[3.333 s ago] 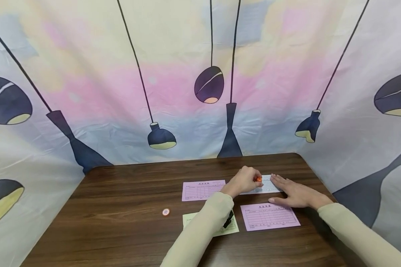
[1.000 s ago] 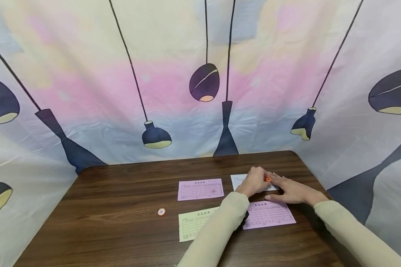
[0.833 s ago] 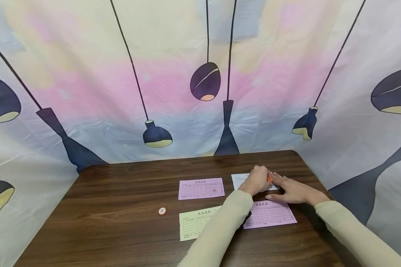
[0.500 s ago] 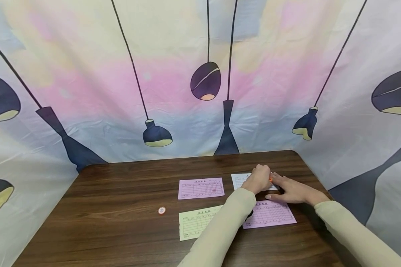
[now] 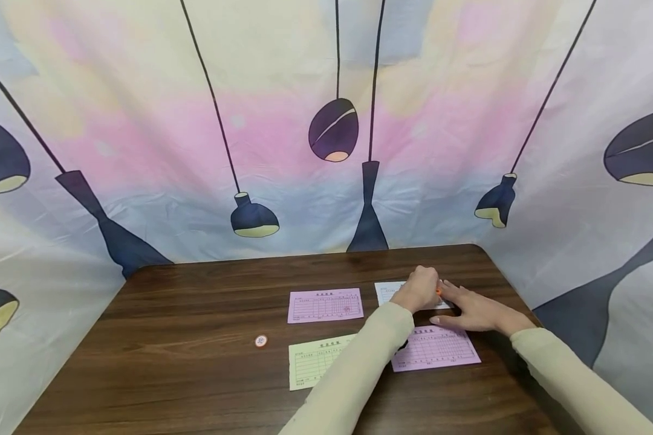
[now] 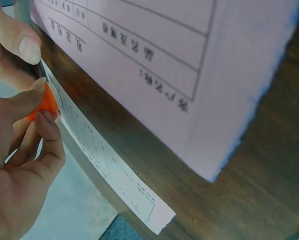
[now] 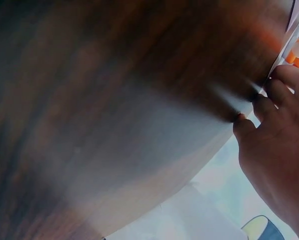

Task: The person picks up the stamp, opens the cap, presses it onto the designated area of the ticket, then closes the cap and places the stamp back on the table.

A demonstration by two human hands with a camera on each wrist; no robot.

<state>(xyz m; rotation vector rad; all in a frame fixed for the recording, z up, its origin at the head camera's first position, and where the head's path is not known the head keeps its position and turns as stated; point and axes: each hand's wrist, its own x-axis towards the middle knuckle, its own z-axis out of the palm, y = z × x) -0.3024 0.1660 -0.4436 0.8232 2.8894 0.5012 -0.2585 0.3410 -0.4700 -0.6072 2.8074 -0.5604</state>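
In the head view my left hand (image 5: 420, 287) is over the white printed slip (image 5: 387, 292) at the right rear of the table. Its thumb and fingers pinch a small orange stamp (image 6: 48, 102), whose lower face is hidden. Only a sliver of orange shows past the hand in the head view. My right hand (image 5: 476, 309) lies with fingers extended on the slip's right part, fingertips beside the stamp. A pink slip (image 5: 438, 349) lies in front, partly under the left sleeve. Another pink slip (image 5: 324, 306), bearing a small red mark, lies to the left.
A pale green slip (image 5: 314, 365) lies nearer me, partly covered by my left sleeve. Left of it rests a small round disc (image 5: 261, 341) with an orange rim and white face. Beyond the dark wooden table (image 5: 185, 338) hangs a lamp-patterned cloth (image 5: 283, 151).
Over the last few seconds my left hand has moved right across the white slip with the stamp, closer to my right hand. In the last half second both hands stay nearly still.
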